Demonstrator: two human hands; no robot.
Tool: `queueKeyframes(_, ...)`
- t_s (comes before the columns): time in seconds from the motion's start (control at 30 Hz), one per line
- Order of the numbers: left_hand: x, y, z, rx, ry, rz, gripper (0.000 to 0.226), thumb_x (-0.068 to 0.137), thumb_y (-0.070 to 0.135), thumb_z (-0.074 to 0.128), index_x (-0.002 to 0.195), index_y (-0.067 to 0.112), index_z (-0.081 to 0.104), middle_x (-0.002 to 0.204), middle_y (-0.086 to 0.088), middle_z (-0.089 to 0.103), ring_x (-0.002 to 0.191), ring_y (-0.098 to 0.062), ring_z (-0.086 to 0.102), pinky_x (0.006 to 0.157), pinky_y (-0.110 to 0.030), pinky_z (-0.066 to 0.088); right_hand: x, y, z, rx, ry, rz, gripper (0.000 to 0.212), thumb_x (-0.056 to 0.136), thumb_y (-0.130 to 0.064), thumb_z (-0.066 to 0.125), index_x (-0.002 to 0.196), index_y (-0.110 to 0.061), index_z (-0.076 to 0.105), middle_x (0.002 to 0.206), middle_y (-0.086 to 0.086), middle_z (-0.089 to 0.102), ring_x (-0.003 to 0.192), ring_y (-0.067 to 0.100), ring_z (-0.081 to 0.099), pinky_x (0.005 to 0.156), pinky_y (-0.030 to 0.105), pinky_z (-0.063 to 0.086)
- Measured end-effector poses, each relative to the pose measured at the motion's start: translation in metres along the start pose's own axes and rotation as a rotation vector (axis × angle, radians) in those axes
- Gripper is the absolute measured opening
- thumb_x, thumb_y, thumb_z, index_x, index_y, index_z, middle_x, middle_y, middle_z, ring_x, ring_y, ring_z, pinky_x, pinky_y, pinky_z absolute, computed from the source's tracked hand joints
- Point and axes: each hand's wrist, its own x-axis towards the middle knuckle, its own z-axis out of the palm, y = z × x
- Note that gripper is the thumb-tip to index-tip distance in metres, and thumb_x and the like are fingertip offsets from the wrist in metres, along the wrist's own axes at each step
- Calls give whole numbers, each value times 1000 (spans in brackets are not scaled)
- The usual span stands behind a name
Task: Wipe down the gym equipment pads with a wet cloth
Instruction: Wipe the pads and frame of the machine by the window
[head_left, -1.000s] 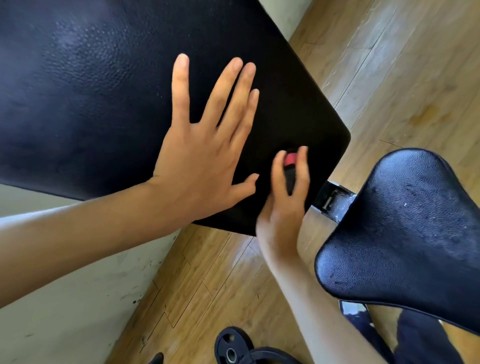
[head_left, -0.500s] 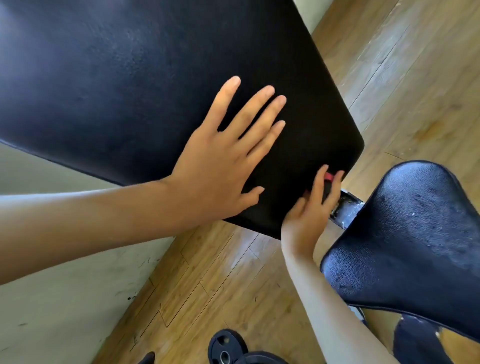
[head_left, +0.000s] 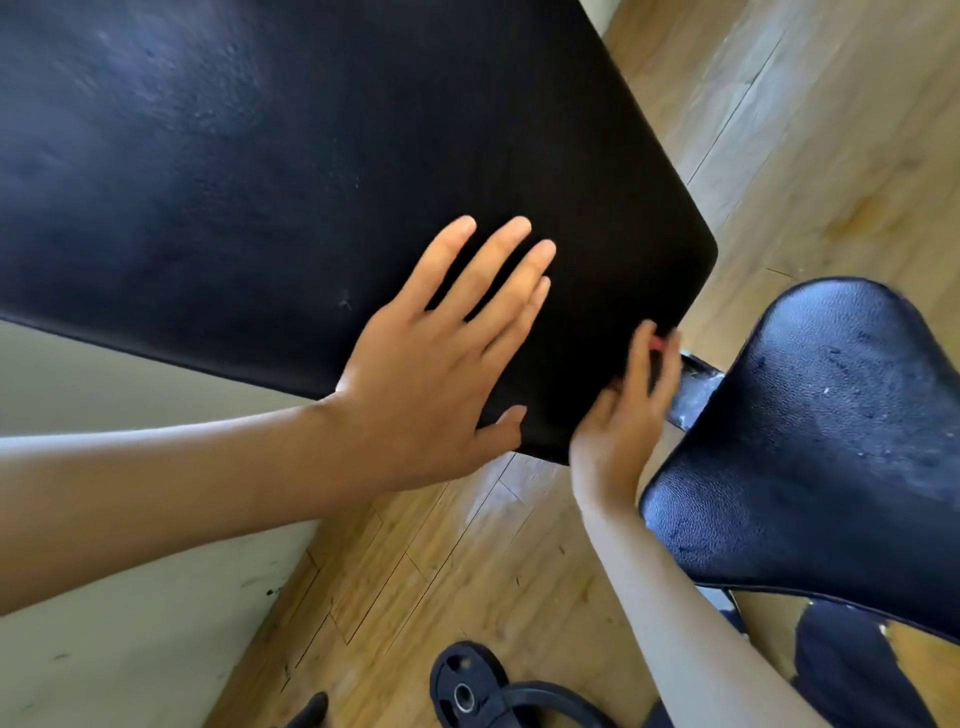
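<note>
The left grip (head_left: 431, 374) lies flat, fingers spread, on the black back pad (head_left: 260, 182) filling ten o'clock, while the blurred right grip (head_left: 623, 410) pinches a red knob (head_left: 657, 343) at its four o'clock corner, so I'd brace firmly and work that knob gently, with no cloth in sight.

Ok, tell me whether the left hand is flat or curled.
Flat: the left hand lies spread, fingers straight, on the black backrest pad.

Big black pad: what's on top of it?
A left hand lies flat on the big black pad. At its corner the right hand pinches a small red thing, mostly hidden in its grip.
</note>
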Motion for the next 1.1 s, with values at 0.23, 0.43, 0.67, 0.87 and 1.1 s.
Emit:
queueKeyframes(0.23,1,-2,5,18,21,12,92,99,62,8,160,-5,-6,168,-26,-16,154,-46,-17,123,-63,-11,-10,-47,2,67,-36,-24,68,92,17,39,155,-6,40,166,15,24,155,18,22,124,27,25)
queueKeyframes(0.43,2,0,8,30,29,28,95,98,64,12,160,-6,-4,167,-28,-14,154,-48,-14,121,-65,-10,-11,-17,1,49,-27,-30,60,97,4,40,156,-6,37,167,18,20,153,0,15,122,19,23)
queueKeyframes(0.67,-21,-12,-15,-132,62,33,89,98,68,24,162,6,22,171,-19,-1,158,-38,-8,127,-54,-9,5,-22,9,301,116,477,74,90,-52,47,159,-41,24,166,-6,30,150,10,33,124,40,29)
queueKeyframes(0.87,-51,-76,-23,-5,71,7,82,98,66,27,165,20,12,172,-15,-8,158,-37,-12,125,-56,-13,-7,-83,14,200,193,364,51,107,-8,44,157,-19,39,162,5,36,145,9,36,110,4,27)
queueKeyframes(1.1,-56,-93,-17,112,102,59,86,101,65,24,165,12,6,171,-22,-6,157,-41,-6,125,-59,-9,-28,-176,32,216,54,-199,47,105,0,46,151,-8,47,161,10,36,149,4,33,117,17,31)
